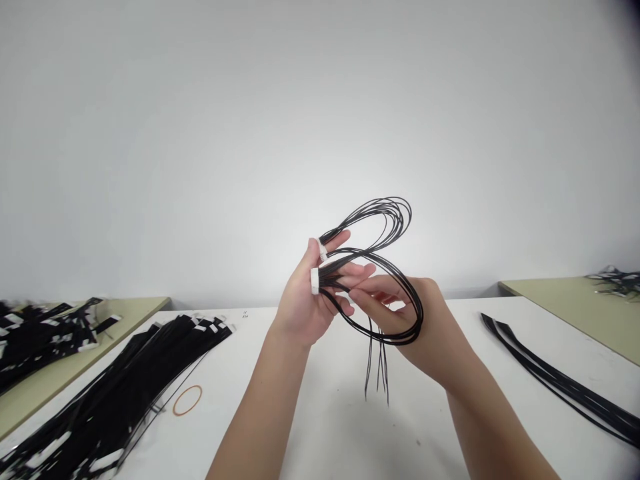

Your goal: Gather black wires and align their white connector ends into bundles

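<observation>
A black wire harness (400,273) hangs in loops in front of me, above the white table. My left hand (310,300) holds it near two white connectors, the lower connector (315,281) against the palm and the upper connector (322,250) by the thumb. My right hand (400,307) pinches some of the wires with thumb and fingers, just right of the left fingertips. The lower loop passes across the back of the right hand. Several loose wire ends (383,373) dangle below the hands.
Black cables with white connectors (145,380) lie in a pile at the left, beside an orange rubber band (187,401). More cables (45,340) rest on a beige side table. Black wires (555,377) lie at the right; another bundle (620,281) sits far right.
</observation>
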`<state>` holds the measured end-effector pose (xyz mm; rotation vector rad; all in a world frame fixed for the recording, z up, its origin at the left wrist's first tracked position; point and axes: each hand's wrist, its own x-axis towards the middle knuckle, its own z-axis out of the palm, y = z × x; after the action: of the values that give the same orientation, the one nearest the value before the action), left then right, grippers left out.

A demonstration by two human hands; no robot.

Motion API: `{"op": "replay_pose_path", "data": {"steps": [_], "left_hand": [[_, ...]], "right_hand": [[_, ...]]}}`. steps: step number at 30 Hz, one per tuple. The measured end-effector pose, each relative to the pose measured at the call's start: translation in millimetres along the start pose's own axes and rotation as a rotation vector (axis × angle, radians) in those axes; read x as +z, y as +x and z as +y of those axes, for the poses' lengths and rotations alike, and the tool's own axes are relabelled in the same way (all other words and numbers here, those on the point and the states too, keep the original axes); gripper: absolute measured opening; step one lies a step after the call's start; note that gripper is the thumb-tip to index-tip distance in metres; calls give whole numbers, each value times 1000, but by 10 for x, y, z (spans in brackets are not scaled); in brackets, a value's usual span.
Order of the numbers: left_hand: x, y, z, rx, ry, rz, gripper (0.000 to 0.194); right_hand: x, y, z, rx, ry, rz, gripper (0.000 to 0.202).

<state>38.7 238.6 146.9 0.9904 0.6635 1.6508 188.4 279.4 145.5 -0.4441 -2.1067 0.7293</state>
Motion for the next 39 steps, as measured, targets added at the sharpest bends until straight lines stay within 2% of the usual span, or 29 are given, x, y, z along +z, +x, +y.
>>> {"op": "replay_pose_path", "data": {"steps": [8, 13, 15, 18, 21, 24, 26, 30, 33, 35, 39], "left_hand": [[-6, 17, 12, -22, -8, 10, 56], [-8, 20, 5, -24, 6, 8, 55], [-10, 22, 3, -25, 34, 17, 56], [-19, 26, 4, -41, 73, 26, 57], [-23, 29, 3, -85, 128, 44, 56], [-10, 29, -7, -127, 185, 51, 56], [5, 27, -16, -146, 216, 45, 58], [24, 17, -17, -162, 254, 40, 57], [28, 11, 0, -171, 246, 50, 53], [30, 9, 13, -188, 244, 63, 51], [34, 7, 25, -204, 255, 89, 49]], "right_hand": [[4, -56, 13, 29, -131, 20, 18], [19, -71, 11, -9, -228, 123, 15], [-15, -81, 8, -12, -209, 104, 14], [-144, -106, 16, 52, -10, -12, 19], [-336, -128, 51, 183, 243, -110, 21], [-513, -118, 132, 282, 482, -110, 17], [-595, -81, 214, 285, 667, -109, 14], [-673, 38, 397, 342, 811, -124, 16], [-664, 123, 487, 337, 837, -10, 16], [-628, 165, 513, 335, 868, 120, 17], [-545, 222, 526, 271, 911, 525, 23]]}}
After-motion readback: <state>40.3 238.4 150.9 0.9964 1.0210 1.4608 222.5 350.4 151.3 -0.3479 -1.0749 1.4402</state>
